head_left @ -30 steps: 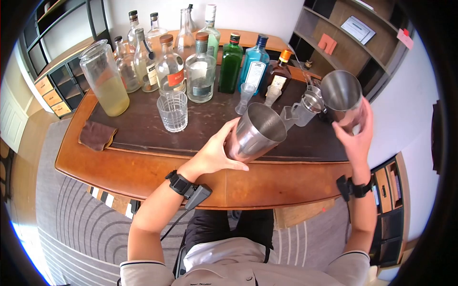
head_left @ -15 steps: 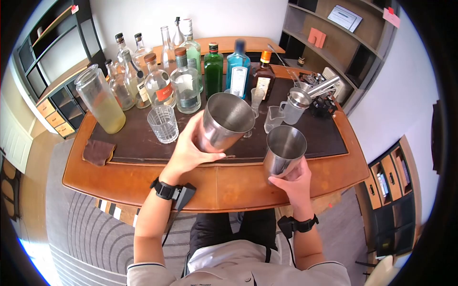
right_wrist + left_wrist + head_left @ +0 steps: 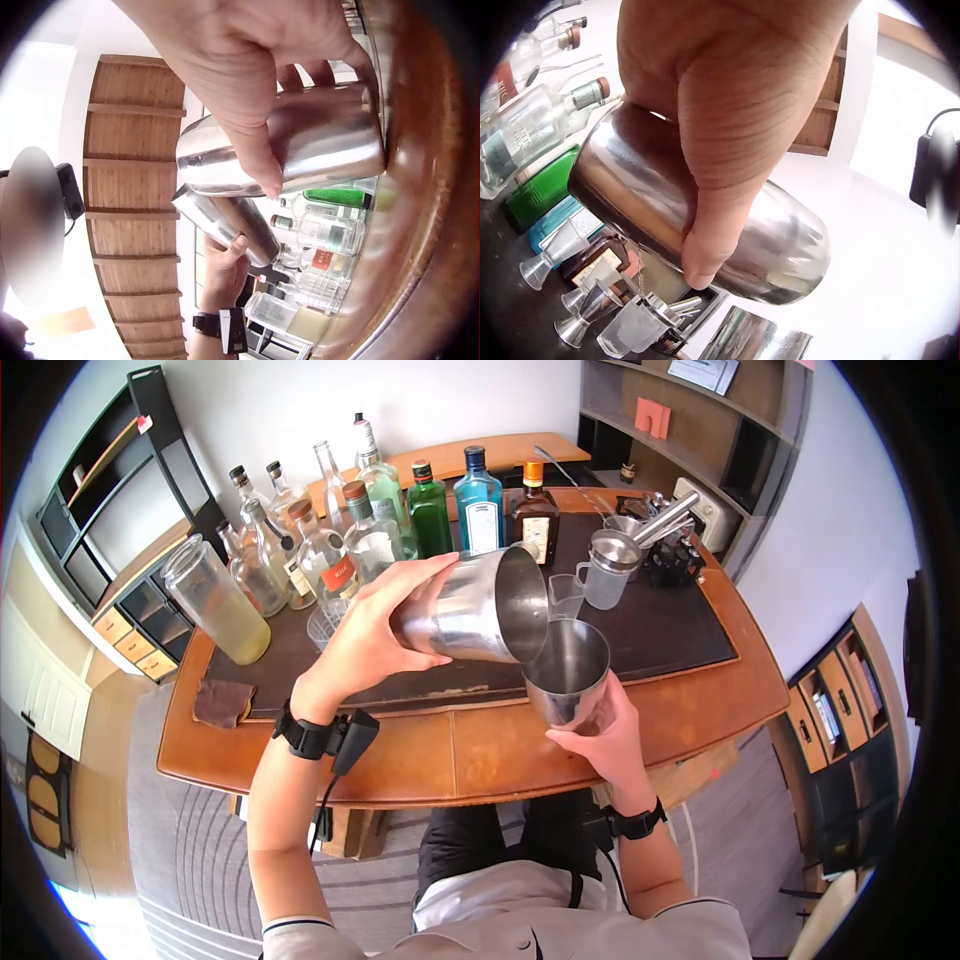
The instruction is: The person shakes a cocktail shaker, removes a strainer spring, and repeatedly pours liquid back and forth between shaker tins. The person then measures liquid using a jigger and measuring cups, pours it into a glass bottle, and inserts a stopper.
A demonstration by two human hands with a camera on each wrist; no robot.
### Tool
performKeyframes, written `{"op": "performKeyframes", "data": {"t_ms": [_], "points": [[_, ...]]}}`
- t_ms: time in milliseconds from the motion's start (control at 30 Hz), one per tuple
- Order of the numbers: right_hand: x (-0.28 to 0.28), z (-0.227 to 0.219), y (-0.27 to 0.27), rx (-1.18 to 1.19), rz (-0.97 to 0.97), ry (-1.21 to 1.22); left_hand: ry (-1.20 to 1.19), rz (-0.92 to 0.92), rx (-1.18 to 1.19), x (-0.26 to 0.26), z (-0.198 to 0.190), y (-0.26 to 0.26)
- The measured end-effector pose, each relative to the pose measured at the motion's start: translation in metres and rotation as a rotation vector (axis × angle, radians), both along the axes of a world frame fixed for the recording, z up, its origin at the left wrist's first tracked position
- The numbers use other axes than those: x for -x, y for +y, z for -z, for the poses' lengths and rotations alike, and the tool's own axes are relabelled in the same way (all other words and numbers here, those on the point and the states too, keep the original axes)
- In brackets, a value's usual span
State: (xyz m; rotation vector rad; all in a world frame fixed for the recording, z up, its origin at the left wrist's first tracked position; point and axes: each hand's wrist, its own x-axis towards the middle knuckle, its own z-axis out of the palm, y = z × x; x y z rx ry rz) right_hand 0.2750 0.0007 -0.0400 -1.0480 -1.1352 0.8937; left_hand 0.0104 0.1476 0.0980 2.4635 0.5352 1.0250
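My left hand (image 3: 362,622) grips a large metal shaker tin (image 3: 455,608), its fingers and thumb wrapped round the side. The tin is tipped well over to the right, and its mouth faces the smaller shaker tin (image 3: 566,690). That smaller tin is in my right hand (image 3: 608,738), mouth up and slightly tilted, held from below and the side near the desk's front edge. In the head view the large tin's lower rim overlaps the small tin's mouth. No liquid stream shows between them. The right wrist view shows the thumb pressed along the small tin's wall.
Behind the tins stand several bottles, among them a green bottle (image 3: 428,515), a blue bottle (image 3: 480,505) and a brown bottle (image 3: 535,520). A pitcher of yellowish liquid (image 3: 235,622) and a folded brown cloth (image 3: 223,703) are at left. A jug with a strainer (image 3: 606,580) stands right; jiggers (image 3: 589,311) nearby.
The right hand has brought the small tin leftward and in from the far right, beside the large tin. My left hand has tilted the large tin from nearly upright to lying over toward it.
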Motion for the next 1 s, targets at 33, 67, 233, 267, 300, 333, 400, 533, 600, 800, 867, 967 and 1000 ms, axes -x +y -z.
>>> {"op": "performKeyframes", "data": {"t_ms": [33, 67, 233, 267, 300, 333, 400, 533, 600, 800, 867, 967, 1000], "points": [[0.0, 0.001, 0.0, -0.003, 0.003, 0.007, 0.04, 0.006, -0.054, 0.0, -0.005, 0.001], [-0.001, 0.001, 0.0, -0.001, 0.008, -0.02, 0.08, 0.01, -0.107, -0.001, -0.009, 0.002], [-0.001, 0.006, 0.0, -0.001, 0.017, -0.025, 0.272, -0.054, -0.278, -0.009, -0.032, -0.007], [-0.001, 0.008, 0.0, -0.012, 0.027, -0.022, 0.325, -0.075, -0.295, -0.01, -0.035, -0.008], [-0.001, 0.009, 0.0, -0.024, 0.038, -0.019, 0.33, -0.073, -0.296, -0.012, -0.038, -0.009], [-0.001, 0.009, 0.0, -0.025, 0.039, -0.014, 0.354, -0.074, -0.326, -0.013, -0.041, -0.009], [-0.001, 0.009, 0.0, -0.016, 0.038, -0.014, 0.38, -0.071, -0.357, -0.017, -0.048, -0.009], [-0.001, 0.007, -0.001, -0.006, 0.045, -0.018, 0.444, -0.086, -0.537, -0.022, -0.06, -0.012], [-0.002, 0.009, -0.001, -0.012, 0.048, -0.025, 0.463, -0.084, -0.578, -0.026, -0.066, -0.014], [-0.003, 0.01, -0.002, -0.029, 0.022, 0.054, 0.522, -0.119, -0.772, -0.041, -0.082, -0.024], [-0.001, 0.01, -0.002, -0.025, 0.03, 0.054, 0.541, -0.109, -0.842, -0.048, -0.087, -0.028], [-0.001, 0.011, -0.002, -0.028, 0.041, 0.038, 0.541, -0.104, -0.929, -0.057, -0.092, -0.032], [-0.001, 0.012, -0.002, -0.033, 0.045, 0.022, 0.544, -0.102, -0.931, -0.06, -0.094, -0.035]]}}
